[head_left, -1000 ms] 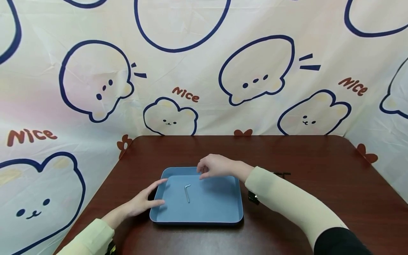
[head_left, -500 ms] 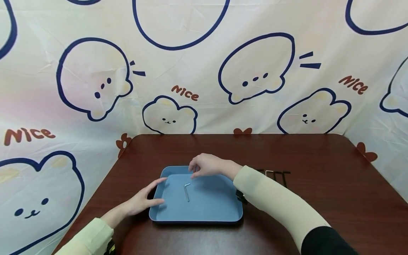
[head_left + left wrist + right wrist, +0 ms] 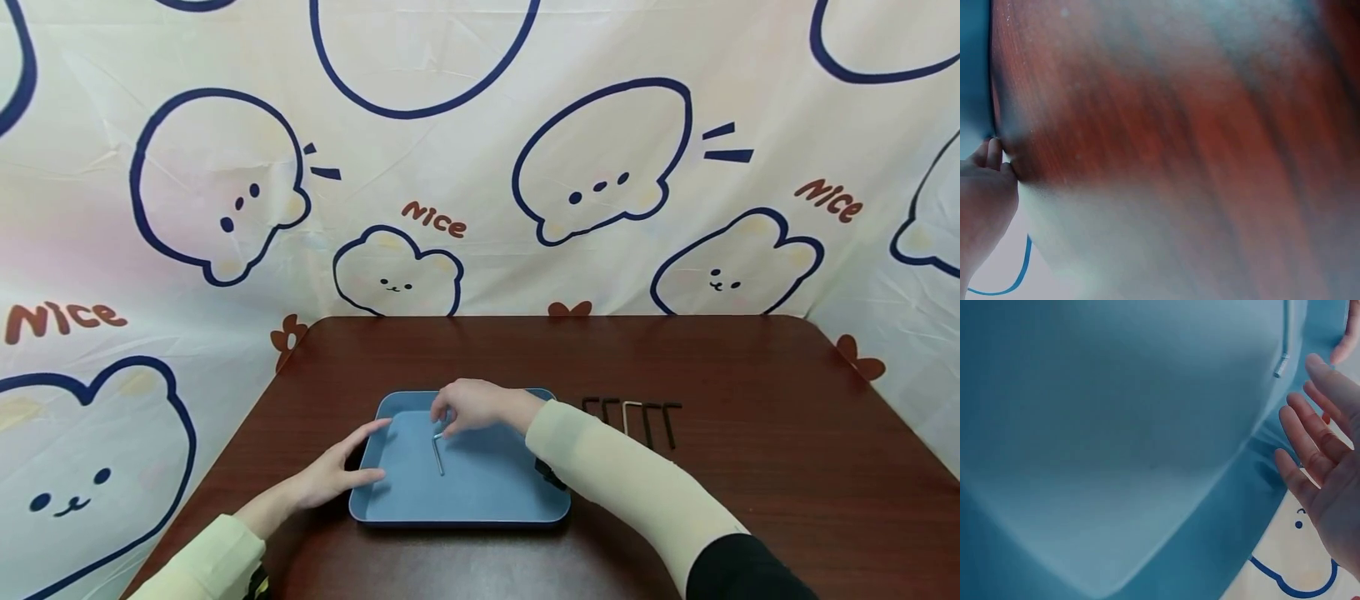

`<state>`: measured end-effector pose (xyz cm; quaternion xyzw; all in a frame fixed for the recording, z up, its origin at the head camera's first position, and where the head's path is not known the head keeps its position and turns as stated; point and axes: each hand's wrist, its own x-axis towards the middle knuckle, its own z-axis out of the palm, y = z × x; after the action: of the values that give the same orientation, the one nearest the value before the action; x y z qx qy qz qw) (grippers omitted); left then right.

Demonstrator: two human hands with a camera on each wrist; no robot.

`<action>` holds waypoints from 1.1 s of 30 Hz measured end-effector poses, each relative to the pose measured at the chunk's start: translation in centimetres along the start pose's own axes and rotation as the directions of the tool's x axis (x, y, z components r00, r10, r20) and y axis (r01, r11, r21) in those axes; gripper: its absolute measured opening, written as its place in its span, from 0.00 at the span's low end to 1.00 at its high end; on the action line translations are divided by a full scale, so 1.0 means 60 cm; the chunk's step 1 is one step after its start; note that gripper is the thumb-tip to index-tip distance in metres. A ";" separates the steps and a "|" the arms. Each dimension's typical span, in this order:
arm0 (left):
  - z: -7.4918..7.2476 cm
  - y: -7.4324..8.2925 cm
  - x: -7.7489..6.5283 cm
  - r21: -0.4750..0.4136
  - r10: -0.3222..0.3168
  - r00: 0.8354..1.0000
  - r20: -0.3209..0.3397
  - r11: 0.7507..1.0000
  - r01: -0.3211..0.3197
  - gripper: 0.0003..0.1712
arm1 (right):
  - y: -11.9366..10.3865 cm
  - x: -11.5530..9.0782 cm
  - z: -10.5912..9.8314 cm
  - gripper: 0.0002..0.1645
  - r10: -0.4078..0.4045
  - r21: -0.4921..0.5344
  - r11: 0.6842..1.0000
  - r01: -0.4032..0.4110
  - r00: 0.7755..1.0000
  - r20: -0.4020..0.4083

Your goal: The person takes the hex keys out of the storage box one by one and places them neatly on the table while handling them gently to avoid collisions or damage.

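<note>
A small silver hex key (image 3: 438, 458) lies on a blue tray (image 3: 517, 492), its bent end pointing away. Over the tray, my right hand (image 3: 472, 404) hovers with thumb and fingertips close to that bent end. In the right wrist view, the fingers of the right hand (image 3: 1325, 440) are loosely spread, with the hex key (image 3: 1285, 337) apart from them. My left hand (image 3: 330, 477) rests at the tray's left edge, thumb and fingers spread along the rim. The left wrist view shows only part of the left hand (image 3: 988, 187) beside the tray (image 3: 975, 75).
Right of the tray, several hex keys lie in a row on the brown table (image 3: 750, 367): black ones (image 3: 670, 427) and a silver one (image 3: 626, 417). The right sleeve (image 3: 622, 467) covers part of the row. A printed cloth (image 3: 480, 167) hangs behind the table.
My right hand has moved left and lower, towards the hex key on the tray. Its sleeve now uncovers more of the row at the right. The left hand has stayed put.
</note>
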<state>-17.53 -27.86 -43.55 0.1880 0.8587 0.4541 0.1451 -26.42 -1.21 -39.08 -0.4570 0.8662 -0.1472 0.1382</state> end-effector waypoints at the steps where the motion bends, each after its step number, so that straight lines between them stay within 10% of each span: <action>1: 0.000 0.000 0.000 0.001 0.002 1.000 0.000 1.000 -0.002 0.42 | -0.001 0.001 0.002 0.15 0.009 -0.002 1.000 -0.009 1.000 0.005; 33: 0.001 0.005 -0.003 -0.010 -0.009 1.000 0.004 1.000 0.010 0.42 | -0.001 0.019 0.042 0.05 0.040 -0.007 0.999 -0.041 0.995 -0.090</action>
<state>-17.32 -27.75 -43.31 0.1841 0.8571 0.4572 0.1498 -26.07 -2.52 -41.53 -0.4330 0.8812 -0.1611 0.1001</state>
